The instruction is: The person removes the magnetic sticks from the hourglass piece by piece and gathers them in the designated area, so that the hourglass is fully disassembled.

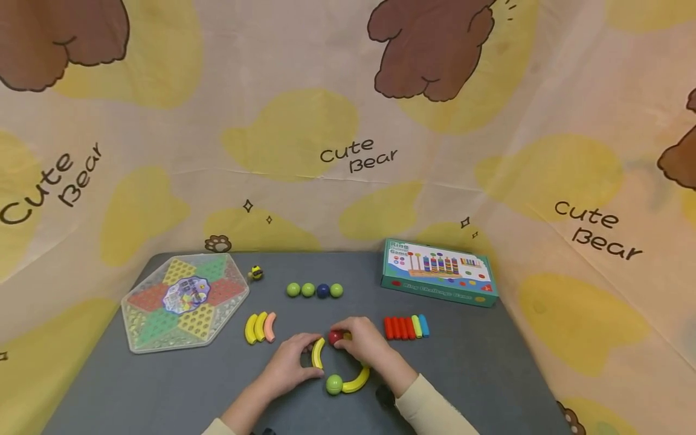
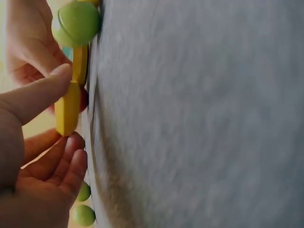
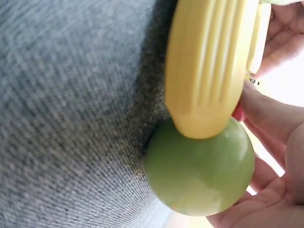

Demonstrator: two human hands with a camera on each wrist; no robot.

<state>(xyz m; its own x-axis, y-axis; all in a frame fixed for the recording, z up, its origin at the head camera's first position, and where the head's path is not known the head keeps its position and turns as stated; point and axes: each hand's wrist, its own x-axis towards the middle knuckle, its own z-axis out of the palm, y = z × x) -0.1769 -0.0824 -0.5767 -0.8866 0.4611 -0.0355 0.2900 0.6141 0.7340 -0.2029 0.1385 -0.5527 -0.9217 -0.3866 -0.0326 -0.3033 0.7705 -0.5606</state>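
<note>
My left hand pinches a yellow curved stick end to end, thumb at the near end and fingers at the far end. My right hand holds a red ball between thumb and fingers, with a bit of another yellow piece showing beside it. On the table, a green ball touches one end of a yellow curved stick. In the right wrist view, a green ball meets the other end of a yellow curved stick, beside my right hand. These pieces form a partial ring.
Behind lie a row of green and blue balls and a small bee figure. Curved sticks sit left, straight coloured sticks right. A hexagonal board case and a game box flank the grey table.
</note>
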